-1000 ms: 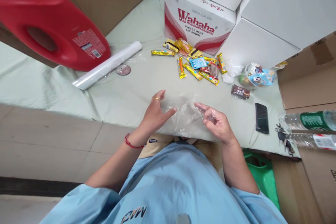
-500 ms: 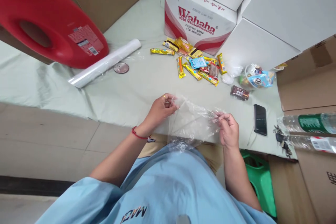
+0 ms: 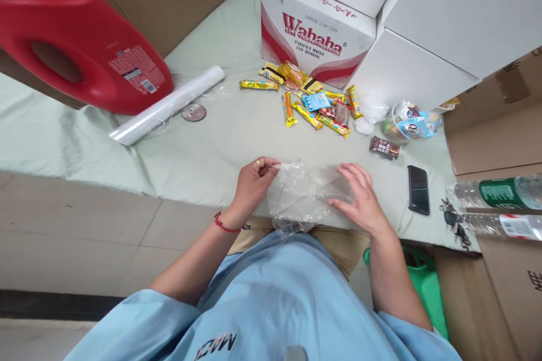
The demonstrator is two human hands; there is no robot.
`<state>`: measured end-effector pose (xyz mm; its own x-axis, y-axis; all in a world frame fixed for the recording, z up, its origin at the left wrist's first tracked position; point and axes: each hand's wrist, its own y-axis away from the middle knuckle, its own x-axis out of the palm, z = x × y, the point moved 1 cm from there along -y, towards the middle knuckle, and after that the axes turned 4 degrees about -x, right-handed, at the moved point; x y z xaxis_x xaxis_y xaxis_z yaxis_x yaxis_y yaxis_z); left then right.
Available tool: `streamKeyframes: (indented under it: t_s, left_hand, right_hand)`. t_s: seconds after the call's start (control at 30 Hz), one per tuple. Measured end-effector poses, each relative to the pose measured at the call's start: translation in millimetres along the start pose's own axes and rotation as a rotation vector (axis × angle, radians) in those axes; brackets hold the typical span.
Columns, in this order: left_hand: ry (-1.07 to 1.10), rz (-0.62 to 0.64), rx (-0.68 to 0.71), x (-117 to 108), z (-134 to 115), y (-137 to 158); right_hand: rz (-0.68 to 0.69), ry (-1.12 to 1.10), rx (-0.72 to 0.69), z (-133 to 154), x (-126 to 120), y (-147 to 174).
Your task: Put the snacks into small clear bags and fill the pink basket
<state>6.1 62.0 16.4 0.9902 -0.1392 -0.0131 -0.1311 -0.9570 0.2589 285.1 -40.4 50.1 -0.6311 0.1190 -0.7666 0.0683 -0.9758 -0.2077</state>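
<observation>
Toward the left end of the table (image 3: 169, 166), covered in pale green cloth, a large red plastic jug (image 3: 99, 28) with a moulded handle stood well back from the near edge. A long white glossy roll (image 3: 168, 104) lay slantwise beside it, its lower end nearer that edge, and a flat round metallic disc (image 3: 193, 112) lay just to its right. From there a broad stretch of cloth ran to the left hand (image 3: 265, 172), giving room for sideways movement.

The left hand pinched the upper corner of a thin, clear, crinkled plastic sheet (image 3: 294, 194) between thumb and fingers. The sheet hung between the two hands at the table's near edge, its lower part drooping past that edge over the lap. Behind it, more open cloth reached back to a loose heap of small yellow, blue and red wrapped snacks (image 3: 315, 102).

The right hand (image 3: 339, 186) was spread wide at the sheet's right side, thumb well apart from the fingers; whether it touched the plastic, I could not tell. Farther right, a black smartphone (image 3: 419, 190) lay near the table's right edge, and a bunch of keys (image 3: 458, 227) lay at the near right corner.
</observation>
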Motion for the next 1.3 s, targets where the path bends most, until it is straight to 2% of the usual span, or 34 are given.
streamKeyframes:
  t_s: [0.1,0.2,0.27,0.37,0.43,0.5,0.6,0.67,0.73,0.8,0.87,0.97,1.03,1.17,1.23,1.3]
  left_hand:
    - [-0.065,-0.008,0.046,4,-5,6]
    - [-0.149,-0.040,0.075,0,-7,11]
    - [-0.168,-0.056,0.072,-7,-5,10]
    - [-0.168,-0.085,0.043,-19,2,3]
    - [-0.144,-0.102,0.008,-25,8,-6]
    - [-0.094,-0.135,-0.044,-30,12,-17]
    - [-0.040,-0.281,-0.065,-36,7,-25]
    - [-0.066,-0.406,0.012,-37,-3,-23]
    - [-0.152,-0.460,0.114,-35,-15,-16]
    - [-0.290,-0.384,0.214,-27,-22,-7]
    - [-0.457,-0.222,0.327,-16,-21,1]
    - [-0.679,0.025,0.455,-4,0,7]
    - [-0.755,0.132,0.487,0,17,10]
    - [-0.773,0.188,0.502,2,37,15]
    - [-0.776,0.192,0.504,2,38,16]
    - [-0.795,0.208,0.516,3,38,16]
  right_hand:
    - [0.045,-0.089,-0.115,18,32,-23]
    - [-0.081,-0.209,-0.086,22,53,-35]
    - [-0.178,-0.349,0.033,17,57,-38]
    - [-0.292,-0.608,0.323,1,54,-42]
    - [-0.325,-0.698,0.500,-10,52,-43]
    - [-0.300,-0.703,0.614,-20,51,-43]
    - [-0.224,-0.637,0.669,-29,54,-41]
    - [-0.191,-0.545,0.647,-31,56,-39]
    - [-0.164,-0.454,0.598,-28,58,-39]
    - [-0.152,-0.418,0.538,-23,59,-41]
    - [-0.197,-0.419,0.462,-17,58,-43]
    - [-0.336,-0.344,0.346,-20,52,-39]
    - [-0.400,-0.263,0.357,-32,45,-33]
    - [-0.481,-0.076,0.462,-62,25,-26]
    - [-0.517,0.003,0.401,-64,14,-35]
    - [-0.458,0.027,0.265,-55,10,-55]
